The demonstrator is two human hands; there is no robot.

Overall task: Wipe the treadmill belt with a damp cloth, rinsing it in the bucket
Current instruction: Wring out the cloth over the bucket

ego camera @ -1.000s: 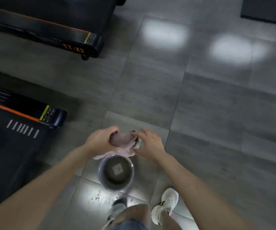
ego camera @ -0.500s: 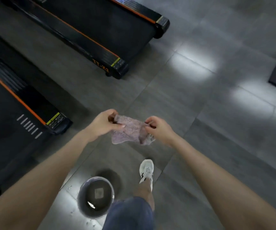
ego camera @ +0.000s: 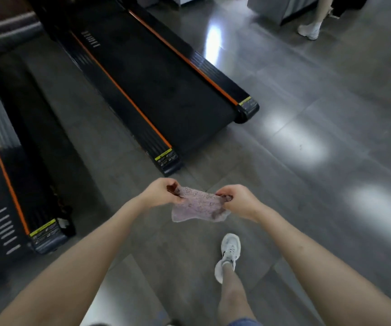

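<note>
Bucket now out of view; cloth [ego camera: 199, 207] is stretched wider between left hand [ego camera: 160, 192] and right hand [ego camera: 239, 201], each pinching an upper corner, above the floor [ego camera: 307, 137], near the treadmill belt [ego camera: 166, 85]. Advice: keep it spread flat so the first pass makes broad contact.

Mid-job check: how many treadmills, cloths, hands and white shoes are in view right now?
Treadmills: 2, middle treadmill, left treadmill
Cloths: 1, cloth
Hands: 2, left hand, right hand, both pinching the cloth
White shoes: 2, near shoe, far shoe
Total: 7
</note>
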